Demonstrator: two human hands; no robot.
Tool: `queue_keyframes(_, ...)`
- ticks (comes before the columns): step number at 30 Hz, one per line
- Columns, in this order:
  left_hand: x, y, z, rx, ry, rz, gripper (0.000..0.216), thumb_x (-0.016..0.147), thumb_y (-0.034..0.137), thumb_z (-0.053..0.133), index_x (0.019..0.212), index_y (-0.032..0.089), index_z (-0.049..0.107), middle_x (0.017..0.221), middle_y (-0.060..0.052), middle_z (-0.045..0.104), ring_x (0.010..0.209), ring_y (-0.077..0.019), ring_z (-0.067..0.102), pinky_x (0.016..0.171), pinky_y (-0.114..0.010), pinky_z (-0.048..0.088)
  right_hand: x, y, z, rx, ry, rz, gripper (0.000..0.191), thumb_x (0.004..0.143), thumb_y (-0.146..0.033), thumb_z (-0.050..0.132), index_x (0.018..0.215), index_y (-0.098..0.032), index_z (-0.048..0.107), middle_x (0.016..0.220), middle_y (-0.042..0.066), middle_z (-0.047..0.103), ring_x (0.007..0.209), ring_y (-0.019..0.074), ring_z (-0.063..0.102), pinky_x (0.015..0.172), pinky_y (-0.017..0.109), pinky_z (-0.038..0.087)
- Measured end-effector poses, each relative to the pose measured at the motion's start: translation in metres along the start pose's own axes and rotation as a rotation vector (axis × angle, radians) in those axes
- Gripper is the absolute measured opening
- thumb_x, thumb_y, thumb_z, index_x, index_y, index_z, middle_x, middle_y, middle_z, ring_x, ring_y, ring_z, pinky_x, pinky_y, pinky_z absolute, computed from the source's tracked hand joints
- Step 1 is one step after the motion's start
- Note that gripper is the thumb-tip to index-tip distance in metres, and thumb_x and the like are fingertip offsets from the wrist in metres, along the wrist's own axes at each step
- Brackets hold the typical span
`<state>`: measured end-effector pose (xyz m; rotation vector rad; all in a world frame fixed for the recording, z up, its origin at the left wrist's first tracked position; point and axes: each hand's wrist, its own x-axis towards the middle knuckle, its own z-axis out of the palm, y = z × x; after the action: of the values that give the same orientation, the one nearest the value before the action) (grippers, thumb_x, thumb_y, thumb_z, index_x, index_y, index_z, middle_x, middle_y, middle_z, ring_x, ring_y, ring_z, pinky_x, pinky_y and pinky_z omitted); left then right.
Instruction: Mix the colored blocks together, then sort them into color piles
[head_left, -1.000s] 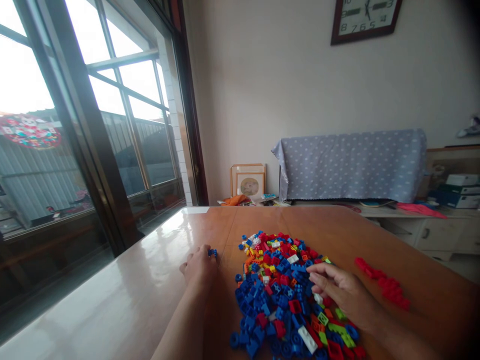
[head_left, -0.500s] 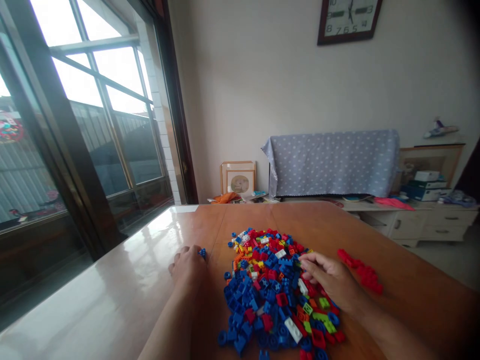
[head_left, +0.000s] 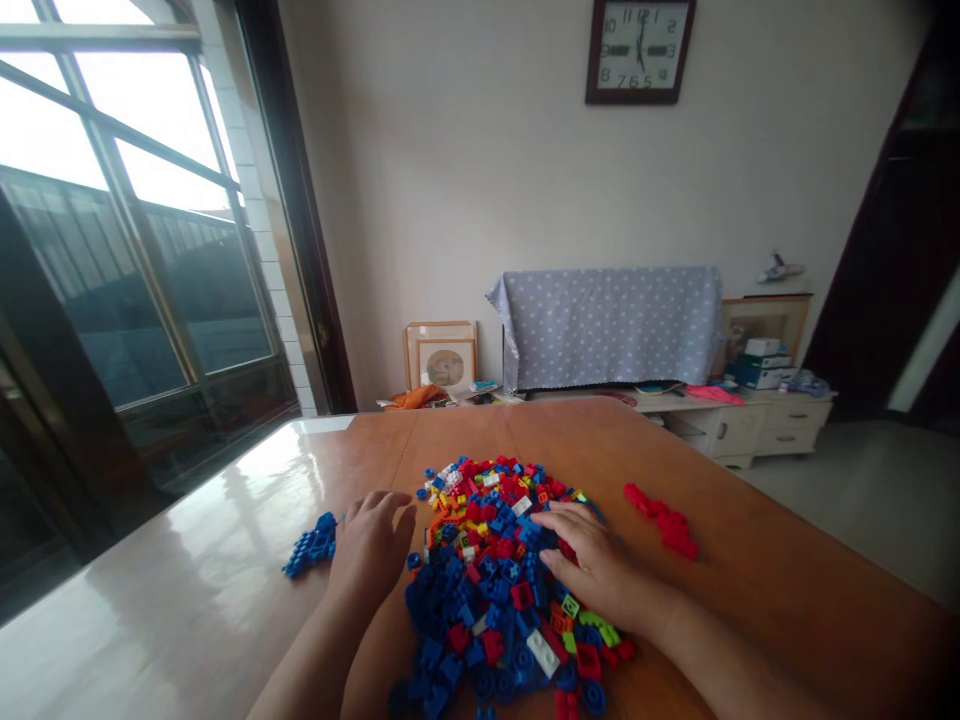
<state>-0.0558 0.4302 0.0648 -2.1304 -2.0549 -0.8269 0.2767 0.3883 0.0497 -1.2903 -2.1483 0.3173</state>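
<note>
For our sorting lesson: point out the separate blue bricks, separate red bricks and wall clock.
separate blue bricks (head_left: 311,547): head view, heap's middle.
separate red bricks (head_left: 664,520): head view, row's middle.
wall clock (head_left: 640,48): head view, dial.

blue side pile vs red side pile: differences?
Colour: blue side pile is all blue, red side pile all red. Place: blue lies left of the mixed heap, beside the left hand; red lies right of it, clear of the right hand. Both are small single-colour groups on the table.
</note>
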Motion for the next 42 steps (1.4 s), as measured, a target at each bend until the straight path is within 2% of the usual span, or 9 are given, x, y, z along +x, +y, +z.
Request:
queue_keyframes(4,-0.008,0.020,-0.003,-0.108,-0.038,0.159,0.031,0.099,0.042,0.045,0.108,0.028,0.071,0.118,-0.005,0.070,0.114,-0.0274,0.057,0.099,-0.040,0.044,0.004,-0.004,-0.002,0.035,0.089,-0.007,0.035,0.087,-0.022,0.059,0.121,-0.026,0.066,0.118,0.007,0.069,0.114,0.0250,0.060,0.101,0.043,0.048)
queue_keyframes(10,-0.022,0.052,-0.015,-0.210,-0.146,0.296,0.029,0.099,0.038,0.046,0.108,0.027,0.072,0.113,-0.007,0.070,0.108,-0.0265,0.059,0.096,-0.039,0.045,0.002,0.002,0.002,-0.004,0.043,0.020,0.055,0.083,-0.018,0.058,0.137,-0.024,0.059,0.136,0.009,0.062,0.131,0.0268,0.051,0.112,0.046,0.039)
queue_keyframes(13,-0.028,0.064,-0.023,-0.242,-0.217,0.335,0.028,0.099,0.036,0.046,0.106,0.027,0.072,0.108,-0.007,0.069,0.105,-0.0259,0.060,0.091,-0.036,0.046,0.002,0.003,0.005,-0.016,0.003,0.015,0.052,0.083,-0.017,0.057,0.135,-0.025,0.061,0.135,0.008,0.063,0.128,0.0258,0.053,0.112,0.045,0.039)
queue_keyframes(19,-0.036,0.074,-0.024,-0.281,-0.263,0.390,0.021,0.098,0.031,0.051,0.104,0.028,0.071,0.104,-0.005,0.069,0.101,-0.0239,0.060,0.084,-0.032,0.047,0.003,0.009,0.007,-0.075,0.067,0.050,0.051,0.083,-0.018,0.056,0.133,-0.021,0.061,0.127,0.011,0.066,0.120,0.0271,0.056,0.106,0.045,0.043)
queue_keyframes(26,-0.042,0.077,-0.018,-0.296,-0.255,0.441,0.022,0.098,0.031,0.051,0.105,0.028,0.071,0.101,-0.005,0.068,0.099,-0.0233,0.061,0.087,-0.034,0.048,0.002,0.009,0.007,-0.088,0.070,0.014,0.032,0.083,-0.018,0.055,0.111,-0.025,0.069,0.101,0.006,0.067,0.100,0.0243,0.059,0.090,0.039,0.048)
queue_keyframes(31,-0.042,0.080,-0.022,-0.322,-0.266,0.455,0.024,0.098,0.030,0.050,0.107,0.028,0.072,0.101,-0.005,0.069,0.101,-0.0234,0.061,0.089,-0.035,0.048,0.005,0.009,0.003,-0.063,0.102,0.029,0.014,0.081,-0.018,0.056,0.089,-0.024,0.067,0.092,0.004,0.065,0.094,0.0234,0.059,0.086,0.037,0.046)
queue_keyframes(35,-0.043,0.084,-0.026,-0.363,-0.260,0.455,0.023,0.098,0.031,0.050,0.109,0.028,0.071,0.104,-0.006,0.069,0.102,-0.0233,0.062,0.089,-0.035,0.049,0.006,0.001,-0.001,0.195,0.132,0.106,0.010,0.087,-0.026,0.056,0.090,-0.023,0.065,0.088,0.002,0.065,0.088,0.0201,0.059,0.083,0.032,0.046)
queue_keyframes(39,-0.047,0.089,-0.029,-0.434,-0.287,0.449,0.030,0.095,0.035,0.057,0.123,0.029,0.066,0.114,-0.006,0.069,0.108,-0.0237,0.063,0.093,-0.034,0.050,0.003,-0.017,-0.002,0.640,0.004,0.225,0.023,0.091,-0.043,0.059,0.098,-0.021,0.063,0.085,-0.001,0.062,0.077,0.0153,0.057,0.072,0.027,0.046)
queue_keyframes(42,-0.052,0.095,-0.030,-0.493,-0.358,0.456,0.048,0.087,0.038,0.068,0.133,0.029,0.059,0.120,-0.006,0.069,0.109,-0.0245,0.064,0.090,-0.032,0.051,-0.001,-0.026,0.002,0.819,-0.086,0.255,0.032,0.088,-0.050,0.065,0.100,-0.021,0.062,0.081,-0.002,0.060,0.072,0.0137,0.055,0.066,0.025,0.045)
